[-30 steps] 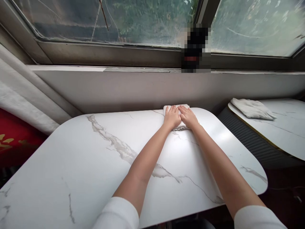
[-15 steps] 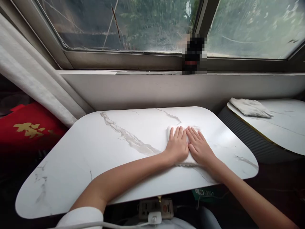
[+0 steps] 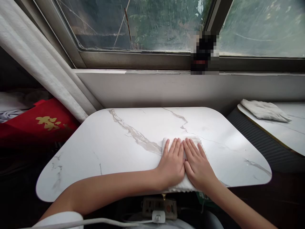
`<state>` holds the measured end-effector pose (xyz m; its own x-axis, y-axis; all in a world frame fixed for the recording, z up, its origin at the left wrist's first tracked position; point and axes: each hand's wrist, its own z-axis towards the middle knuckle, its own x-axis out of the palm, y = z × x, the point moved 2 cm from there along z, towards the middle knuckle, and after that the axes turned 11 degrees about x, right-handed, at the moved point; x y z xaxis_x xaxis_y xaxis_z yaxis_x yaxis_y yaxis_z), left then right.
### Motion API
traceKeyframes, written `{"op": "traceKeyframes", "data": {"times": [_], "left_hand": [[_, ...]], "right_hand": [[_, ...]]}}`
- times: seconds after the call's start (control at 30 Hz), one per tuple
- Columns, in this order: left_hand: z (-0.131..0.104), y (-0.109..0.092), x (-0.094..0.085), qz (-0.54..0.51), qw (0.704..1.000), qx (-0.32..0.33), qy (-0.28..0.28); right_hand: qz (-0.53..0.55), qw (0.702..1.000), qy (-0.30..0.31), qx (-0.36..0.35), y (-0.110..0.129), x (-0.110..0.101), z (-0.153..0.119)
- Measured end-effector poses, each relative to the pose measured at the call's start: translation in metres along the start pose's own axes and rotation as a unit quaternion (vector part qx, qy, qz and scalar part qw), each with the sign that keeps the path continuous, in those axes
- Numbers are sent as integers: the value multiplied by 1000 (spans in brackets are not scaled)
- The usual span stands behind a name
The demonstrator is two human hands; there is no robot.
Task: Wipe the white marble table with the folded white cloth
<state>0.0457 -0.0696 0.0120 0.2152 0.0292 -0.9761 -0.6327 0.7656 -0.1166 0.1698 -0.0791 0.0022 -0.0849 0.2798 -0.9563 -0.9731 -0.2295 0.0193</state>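
Both palms press down on a folded white cloth (image 3: 193,140) that lies on a white marbled tabletop (image 3: 138,121). My left hand (image 3: 172,163) rests on the cloth's left part, fingers stretched forward. Beside it, touching near the thumbs, my right hand (image 3: 198,165) lies flat on the right part, its fingers outstretched too. The cloth's lower edge reaches the table's near edge. Most of the cloth's middle is hidden beneath my hands.
At right, another marbled table (image 3: 300,127) carries a crumpled white cloth (image 3: 265,109). A red bag (image 3: 64,119) and a pale curtain (image 3: 35,54) are at left. Below the near edge sit a power strip (image 3: 147,206) and a white plug (image 3: 158,217) with its cable. A window (image 3: 162,28) stands behind.
My hands and the cloth have slid toward me, from the middle of the tabletop to its near edge. The camera view has shifted slightly left.
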Motion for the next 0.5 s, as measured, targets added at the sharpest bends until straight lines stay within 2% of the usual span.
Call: {"op": "traceKeyframes", "data": {"times": [0.1,0.2,0.33,0.43,0.5], "left_hand": [[20,33,2,9,999,-53,-4],[46,76,4,26,995,-98,-5],[80,135,5,35,992,-125,-4],[99,168,4,41,990,-137,-7],[109,183,4,45,989,-141,-10]], "right_hand": [[15,999,33,2,-2,11,45],[33,998,54,0,-3,25,100],[43,997,71,8,-4,45,169],[51,996,65,18,-4,57,206],[58,997,55,24,-5,63,223]]}}
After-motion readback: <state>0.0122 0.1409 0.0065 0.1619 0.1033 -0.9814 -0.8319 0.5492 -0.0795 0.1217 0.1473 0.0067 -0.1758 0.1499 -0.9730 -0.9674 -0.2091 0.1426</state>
